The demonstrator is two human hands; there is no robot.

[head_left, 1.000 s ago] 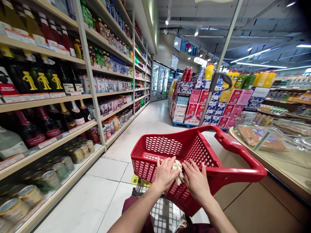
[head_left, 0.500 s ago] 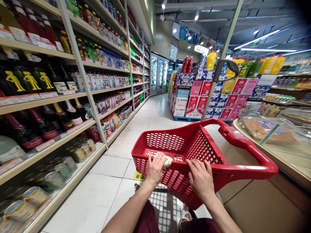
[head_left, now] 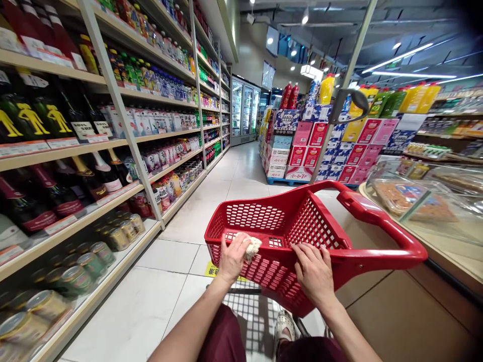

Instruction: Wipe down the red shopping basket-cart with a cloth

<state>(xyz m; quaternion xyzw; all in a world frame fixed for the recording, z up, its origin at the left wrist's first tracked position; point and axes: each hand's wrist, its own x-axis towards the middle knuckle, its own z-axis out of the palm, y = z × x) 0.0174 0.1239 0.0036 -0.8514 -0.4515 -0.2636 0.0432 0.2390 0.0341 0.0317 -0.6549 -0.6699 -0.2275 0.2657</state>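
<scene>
A red plastic shopping cart point(head_left: 260, 208) stands in front of me, its perforated basket lengthwise across my view and its handle at the right. My left hand point(head_left: 233, 255) is closed on a crumpled whitish cloth point(head_left: 252, 247) and presses it against the near rim, toward the front end of the basket. Farther right, the fingers of my right hand point(head_left: 312, 269) curl over the same rim and grip it. The undersides of both hands are hidden.
Shelves of bottles and cans point(head_left: 124, 146) line the left side. Stacked drink cartons point(head_left: 302, 151) on a blue pallet stand ahead, near a slanted pole point(head_left: 341, 95). At right is a display counter point(head_left: 411, 226) with packed food. A yellow floor sign point(head_left: 212, 269) shows beneath the cart.
My left hand has slid the cloth slightly left along the near rim. My right hand keeps its hold on the rim. The view has shifted a little.
</scene>
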